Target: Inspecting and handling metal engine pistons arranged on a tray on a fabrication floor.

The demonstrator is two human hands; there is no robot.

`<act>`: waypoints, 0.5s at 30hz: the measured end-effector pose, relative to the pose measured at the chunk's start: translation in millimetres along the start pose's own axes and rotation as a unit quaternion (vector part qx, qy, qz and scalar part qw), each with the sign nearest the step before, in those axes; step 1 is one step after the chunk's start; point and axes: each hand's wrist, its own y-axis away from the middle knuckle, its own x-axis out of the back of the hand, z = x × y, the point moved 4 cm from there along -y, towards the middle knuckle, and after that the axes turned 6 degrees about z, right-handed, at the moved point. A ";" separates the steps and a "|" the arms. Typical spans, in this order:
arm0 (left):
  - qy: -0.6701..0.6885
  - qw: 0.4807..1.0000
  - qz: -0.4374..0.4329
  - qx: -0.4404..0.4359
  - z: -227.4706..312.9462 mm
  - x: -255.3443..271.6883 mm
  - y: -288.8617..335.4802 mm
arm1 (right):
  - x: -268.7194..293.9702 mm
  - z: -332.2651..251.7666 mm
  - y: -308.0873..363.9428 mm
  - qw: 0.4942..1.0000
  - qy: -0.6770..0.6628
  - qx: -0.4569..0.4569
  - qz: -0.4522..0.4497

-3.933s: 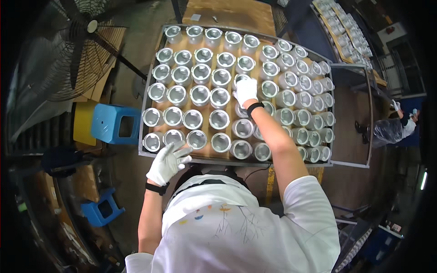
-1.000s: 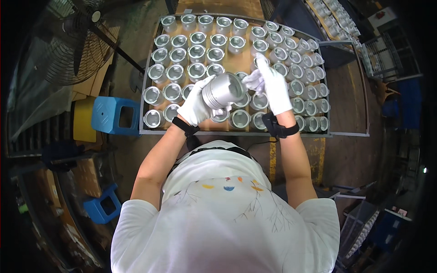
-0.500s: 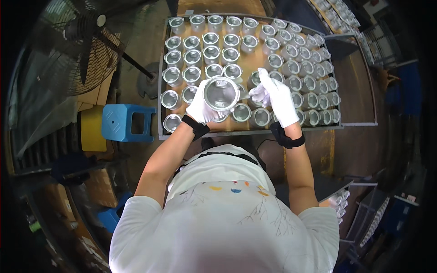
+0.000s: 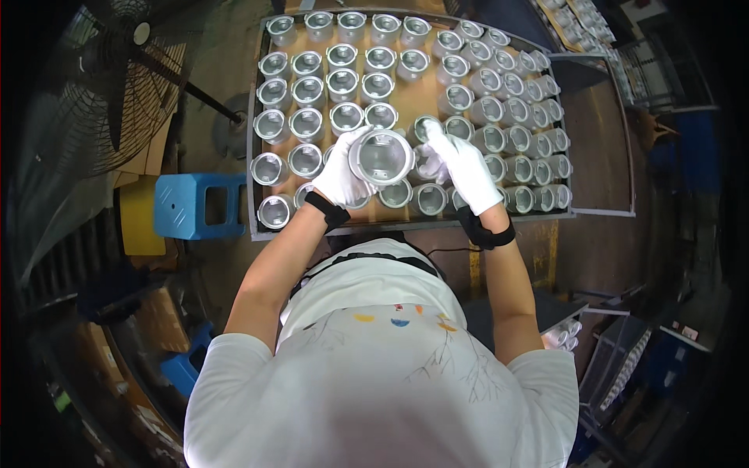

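A silvery metal cylindrical housing (image 4: 382, 157) with a round open mouth and small lugs on its rim is held up over the tray, its mouth facing upward. My left hand (image 4: 342, 175), in a white glove, grips it from the left side. Just right of the rim is my right hand (image 4: 462, 165), also gloved in white, with its fingers apart and nothing visible in them. Whether its fingertips touch the rim is hard to tell. Rows of similar metal housings (image 4: 307, 125) stand below and around both hands.
The housings stand on a brown board (image 4: 413, 97) within a grey-framed tray (image 4: 253, 156). To the left are a blue plastic stool (image 4: 175, 207) and a large standing fan (image 4: 117, 101). A lower framed shelf (image 4: 589, 140) adjoins the tray on the right.
My right hand has moved closer to the held housing's rim. The left hand still holds the housing. The whole view has shifted slightly, so the tray appears further left and higher.
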 end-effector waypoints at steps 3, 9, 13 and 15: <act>0.035 0.998 0.046 0.012 -3.3 -5.2 -10.6 | -4.6 -14.9 -16.4 0.992 0.086 0.084 -0.036; -0.001 1.000 -0.005 -0.006 -12.2 -7.9 -44.8 | -8.6 25.0 -64.5 0.982 -0.040 -0.033 -0.182; 0.045 0.992 -0.103 0.058 -18.6 -22.7 -59.5 | 10.1 49.8 -115.7 0.965 -0.173 -0.068 -0.183; 0.050 0.992 -0.084 0.076 -21.2 -30.0 -61.0 | 29.9 60.1 -147.3 0.976 -0.133 -0.061 -0.159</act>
